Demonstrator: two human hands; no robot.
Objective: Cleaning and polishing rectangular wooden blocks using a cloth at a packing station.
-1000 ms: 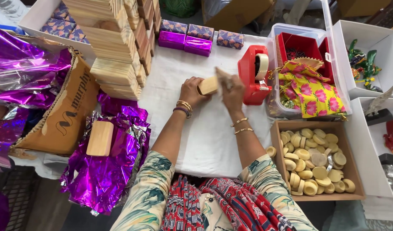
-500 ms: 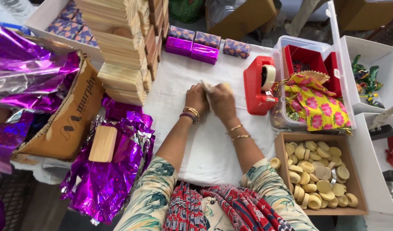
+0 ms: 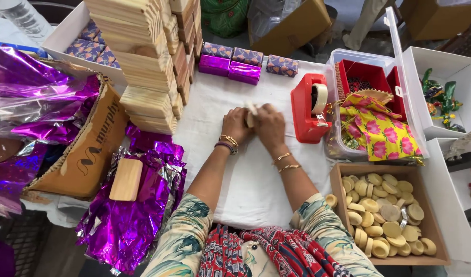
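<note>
Fingers of the left hand [image 3: 236,124] and right hand [image 3: 270,125] close together around a small pale wooden block [image 3: 251,115] above the white cloth [image 3: 246,179], between stacked wooden boxes [image 3: 148,61] and a red tape dispenser [image 3: 310,107].

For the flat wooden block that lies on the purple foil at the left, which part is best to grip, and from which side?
The wooden block lies flat and alone on the purple foil, with its long sides free. Probably best to come from above and pinch across its two long edges near the middle, thumb on one edge, fingers on the other; its rounded corners give less hold.
</note>
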